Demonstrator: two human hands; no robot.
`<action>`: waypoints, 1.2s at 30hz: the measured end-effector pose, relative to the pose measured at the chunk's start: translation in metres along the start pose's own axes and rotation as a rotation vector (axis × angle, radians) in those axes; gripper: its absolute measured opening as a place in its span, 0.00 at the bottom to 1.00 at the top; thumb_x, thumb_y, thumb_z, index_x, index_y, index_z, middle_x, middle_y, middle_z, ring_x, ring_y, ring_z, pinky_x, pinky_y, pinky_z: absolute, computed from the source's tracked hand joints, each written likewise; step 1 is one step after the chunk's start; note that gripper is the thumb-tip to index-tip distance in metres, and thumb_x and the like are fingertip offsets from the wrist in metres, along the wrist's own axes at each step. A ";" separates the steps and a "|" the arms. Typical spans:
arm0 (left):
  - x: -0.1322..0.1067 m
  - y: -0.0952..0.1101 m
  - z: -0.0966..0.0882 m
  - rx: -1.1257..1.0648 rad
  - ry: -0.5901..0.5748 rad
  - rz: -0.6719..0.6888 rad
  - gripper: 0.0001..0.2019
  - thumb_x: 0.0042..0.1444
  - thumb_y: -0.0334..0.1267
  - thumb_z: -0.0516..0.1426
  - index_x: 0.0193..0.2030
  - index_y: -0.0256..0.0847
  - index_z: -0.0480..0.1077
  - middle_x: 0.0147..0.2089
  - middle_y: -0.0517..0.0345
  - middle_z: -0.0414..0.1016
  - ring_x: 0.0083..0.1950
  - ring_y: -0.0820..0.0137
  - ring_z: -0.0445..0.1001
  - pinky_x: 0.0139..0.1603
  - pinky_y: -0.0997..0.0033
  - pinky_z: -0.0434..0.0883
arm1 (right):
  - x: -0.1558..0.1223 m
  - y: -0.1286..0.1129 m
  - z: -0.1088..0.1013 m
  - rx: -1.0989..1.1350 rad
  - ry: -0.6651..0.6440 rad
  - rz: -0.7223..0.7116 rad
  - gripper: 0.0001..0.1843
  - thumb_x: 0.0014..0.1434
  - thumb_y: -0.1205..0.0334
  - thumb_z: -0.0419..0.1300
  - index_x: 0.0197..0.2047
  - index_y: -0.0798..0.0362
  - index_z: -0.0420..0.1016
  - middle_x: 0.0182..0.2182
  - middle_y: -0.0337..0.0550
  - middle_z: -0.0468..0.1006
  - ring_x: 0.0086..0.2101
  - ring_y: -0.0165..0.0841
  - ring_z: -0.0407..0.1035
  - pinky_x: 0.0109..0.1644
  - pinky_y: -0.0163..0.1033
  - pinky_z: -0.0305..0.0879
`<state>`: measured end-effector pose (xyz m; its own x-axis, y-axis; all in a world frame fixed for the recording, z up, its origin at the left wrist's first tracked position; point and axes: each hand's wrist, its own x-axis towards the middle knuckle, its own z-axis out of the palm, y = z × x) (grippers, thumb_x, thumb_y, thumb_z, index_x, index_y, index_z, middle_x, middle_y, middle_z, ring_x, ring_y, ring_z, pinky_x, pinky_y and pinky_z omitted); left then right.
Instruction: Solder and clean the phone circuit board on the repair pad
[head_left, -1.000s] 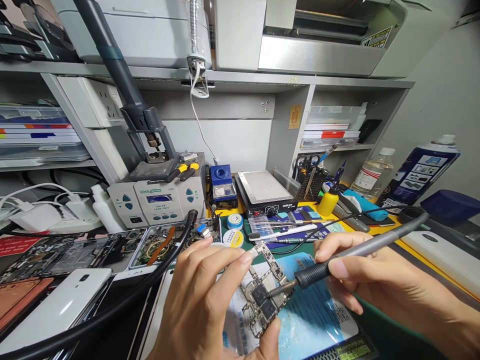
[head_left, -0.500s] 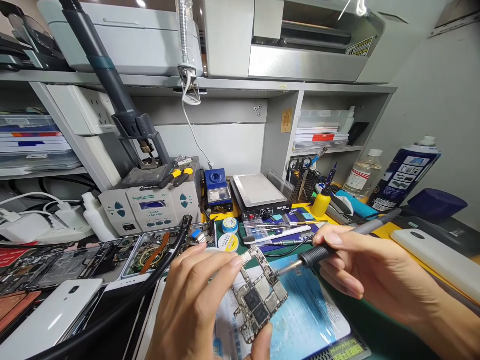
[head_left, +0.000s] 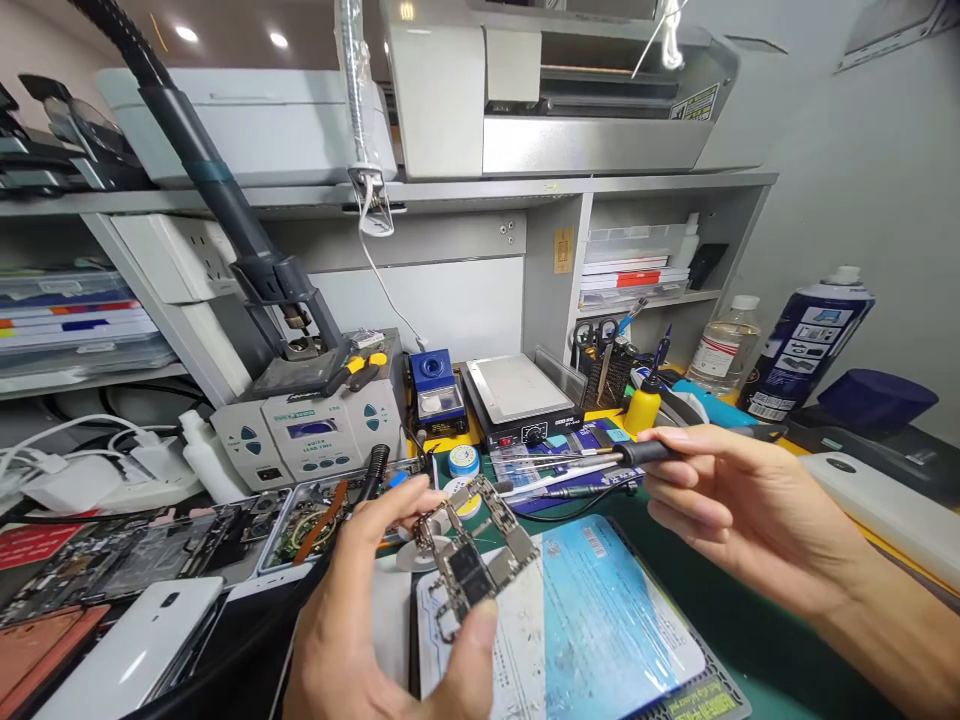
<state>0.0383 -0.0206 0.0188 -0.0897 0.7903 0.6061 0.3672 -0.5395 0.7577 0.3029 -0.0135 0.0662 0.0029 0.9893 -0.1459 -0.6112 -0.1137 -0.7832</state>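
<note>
A small phone circuit board [head_left: 516, 543] with dark chips and metal shields is pinched at its edges by my left hand [head_left: 356, 610]; the thumb presses the lower edge, the fingers the upper left. The board tilts above a blue and white plastic-covered sheet [head_left: 607, 600]. In my right hand [head_left: 727, 500], fingers are closed round the dark grip of a soldering iron [head_left: 649, 452]. Its metal tip points left, apart from the board, over the tools behind.
Behind stand a hot plate [head_left: 517, 388], a blue soldering-tip cleaner stand [head_left: 437, 385] and a grey rework station [head_left: 300, 440]. A yellow bottle [head_left: 642, 410] and a spray can [head_left: 806, 340] stand to the right. Phones [head_left: 142, 640] and a thick black hose [head_left: 371, 475] lie left.
The soldering iron has moved up and away from the board, where its tip was before. My left hand has shifted left and turned the board. The camera view has tilted up slightly.
</note>
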 end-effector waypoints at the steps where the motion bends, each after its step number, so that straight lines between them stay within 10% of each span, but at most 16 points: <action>1: 0.004 0.002 -0.002 -0.113 -0.005 -0.132 0.30 0.52 0.45 0.64 0.62 0.44 0.66 0.56 0.47 0.75 0.59 0.50 0.72 0.63 0.48 0.65 | 0.001 -0.002 0.000 0.023 0.011 -0.002 0.12 0.54 0.68 0.69 0.22 0.55 0.73 0.20 0.36 0.69 0.15 0.21 0.58 0.18 0.28 0.62; 5: 0.025 0.010 -0.013 -0.595 -0.064 -0.552 0.27 0.51 0.52 0.65 0.54 0.40 0.72 0.47 0.47 0.80 0.46 0.54 0.78 0.54 0.52 0.73 | 0.003 -0.003 0.002 0.062 0.029 0.015 0.11 0.53 0.69 0.69 0.23 0.56 0.73 0.19 0.36 0.68 0.15 0.21 0.58 0.16 0.28 0.62; 13: 0.033 0.019 -0.016 -1.123 -0.169 -0.893 0.15 0.57 0.44 0.59 0.41 0.36 0.81 0.42 0.42 0.82 0.45 0.53 0.79 0.49 0.48 0.75 | 0.000 -0.001 0.001 0.075 0.033 0.028 0.12 0.50 0.69 0.72 0.22 0.56 0.73 0.19 0.37 0.68 0.14 0.21 0.58 0.15 0.27 0.61; 36: 0.024 0.011 -0.014 -1.314 -0.461 -1.026 0.18 0.60 0.45 0.57 0.44 0.32 0.82 0.44 0.36 0.83 0.41 0.54 0.81 0.50 0.51 0.73 | -0.002 0.009 -0.003 -0.170 -0.024 0.035 0.11 0.52 0.57 0.73 0.29 0.54 0.79 0.21 0.37 0.73 0.16 0.22 0.60 0.19 0.27 0.60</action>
<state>0.0274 -0.0111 0.0449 0.5520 0.8208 -0.1466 -0.6266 0.5244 0.5765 0.2998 -0.0163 0.0579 -0.0363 0.9862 -0.1617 -0.4683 -0.1597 -0.8690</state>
